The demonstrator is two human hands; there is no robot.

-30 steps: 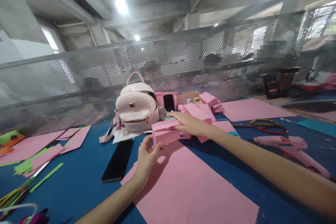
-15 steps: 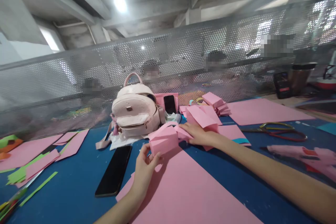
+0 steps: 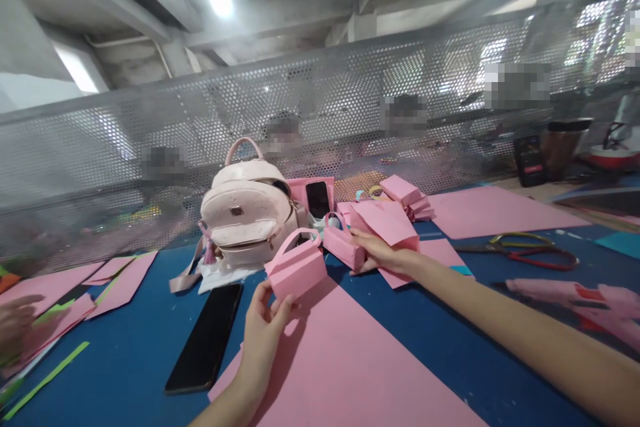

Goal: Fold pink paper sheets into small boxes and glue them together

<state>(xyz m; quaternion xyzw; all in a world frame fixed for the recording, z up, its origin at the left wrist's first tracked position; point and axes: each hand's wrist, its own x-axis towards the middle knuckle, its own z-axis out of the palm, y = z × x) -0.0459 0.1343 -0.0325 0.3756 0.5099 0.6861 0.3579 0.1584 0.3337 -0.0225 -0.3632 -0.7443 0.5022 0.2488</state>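
Note:
My left hand [image 3: 266,325] is closed on a pink paper handbag [image 3: 299,271] with a looped handle, pinching its lower left end between thumb and fingers. The bag is raised over the far end of a large pink paper sheet [image 3: 345,353]. To its right, my right hand [image 3: 376,252] grips a second, smaller pink paper handbag [image 3: 343,247] by its right end; this one also has a loop handle. The two bags are close side by side. Just behind my right hand lie folded pink paper pieces [image 3: 387,220].
A white backpack [image 3: 245,213] stands at the back, with a black phone [image 3: 205,337] before it. Scissors [image 3: 525,250] and a pink glue gun [image 3: 575,297] lie right. Another person's hand [image 3: 17,327] is at left among paper strips. A perforated metal screen [image 3: 325,93] rises behind.
The smaller handbag, earlier mostly hidden behind the other, now shows apart in my right hand. My left hand's bag has shifted left in view. Another person's hand has appeared at the left edge.

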